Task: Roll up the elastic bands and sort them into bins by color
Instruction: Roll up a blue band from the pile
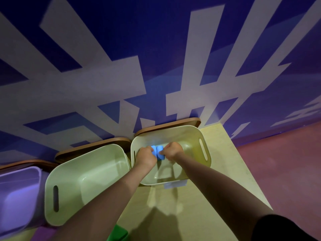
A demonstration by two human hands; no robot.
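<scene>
Elastic bands are what you are sorting, and right now you hold a blue band [157, 152] between your two hands, up over the pale green bin [194, 134] on the right. Your left hand [147, 157] has its fingers curled tight on the left end of the blue band, and your right hand [172, 151] pinches the right end. It looks like two small blue rolls side by side, so you may be at the end of rolling it, or about to drop it in; I cannot tell which. For the next move, I think you should keep the roll snug so it does not spring open, then let it go low inside this bin. Another pale green bin [52, 180] sits just beside it on the bench [224, 153], and a purple bin [37, 173] sits further left. Big pale shapes cover the blue wall [156, 49] behind, but you cannot read them as words, and no bin shows a label you can read
</scene>
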